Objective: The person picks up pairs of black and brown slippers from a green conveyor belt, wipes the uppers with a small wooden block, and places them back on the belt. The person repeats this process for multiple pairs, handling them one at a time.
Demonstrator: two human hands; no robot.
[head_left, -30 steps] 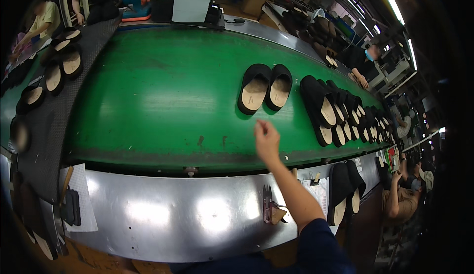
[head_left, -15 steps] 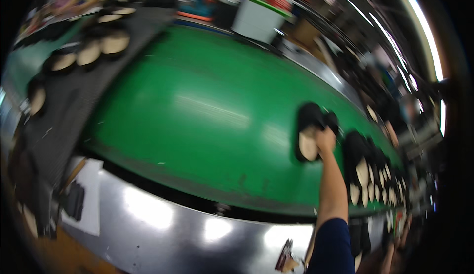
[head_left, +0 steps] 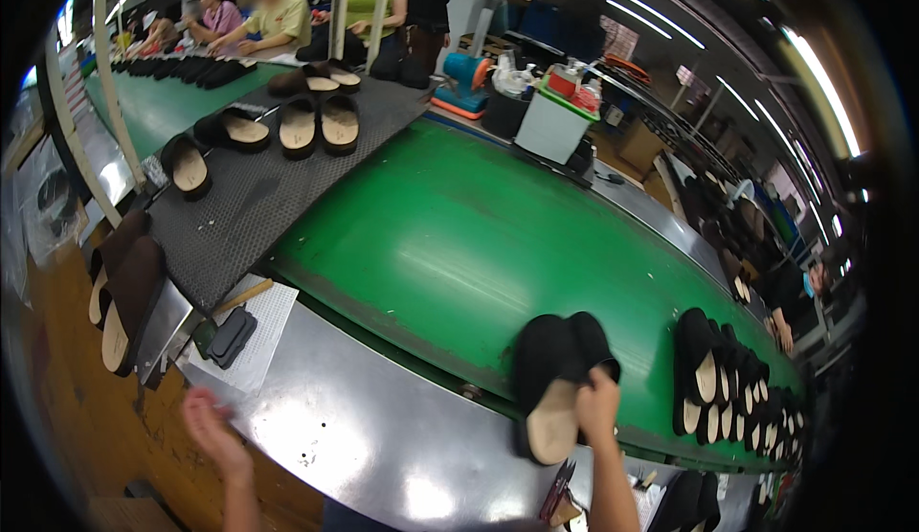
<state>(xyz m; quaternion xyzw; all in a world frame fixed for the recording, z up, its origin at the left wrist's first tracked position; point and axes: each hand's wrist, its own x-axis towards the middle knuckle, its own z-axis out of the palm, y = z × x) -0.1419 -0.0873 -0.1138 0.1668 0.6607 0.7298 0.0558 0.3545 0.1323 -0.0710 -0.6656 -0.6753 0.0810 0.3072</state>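
My right hand (head_left: 598, 406) is closed on a pair of black slippers (head_left: 544, 379) with beige insoles. Its fingers grip the right slipper of the pair. The slippers hang over the near edge of the green conveyor belt (head_left: 450, 226), partly above the metal ledge (head_left: 335, 427). Past the ledge's left end, my left hand (head_left: 215, 433) is in the air, its fingers slightly blurred, loosely apart and holding nothing. Nearest to it are a sheet of paper (head_left: 257, 364) and a dark plastic case (head_left: 232, 337) on the ledge.
Several slippers (head_left: 299, 128) stand on a dark textured mat (head_left: 249, 197) at the far left. Brown slippers (head_left: 132, 288) sit at the left edge. Rows of black slippers (head_left: 704, 369) line the belt's right end. A white bin (head_left: 553, 125) stands beyond; people work farther back.
The view has swung left. My right hand has brought the slippers nearer, from over the belt to its near edge. My left hand has come into view.
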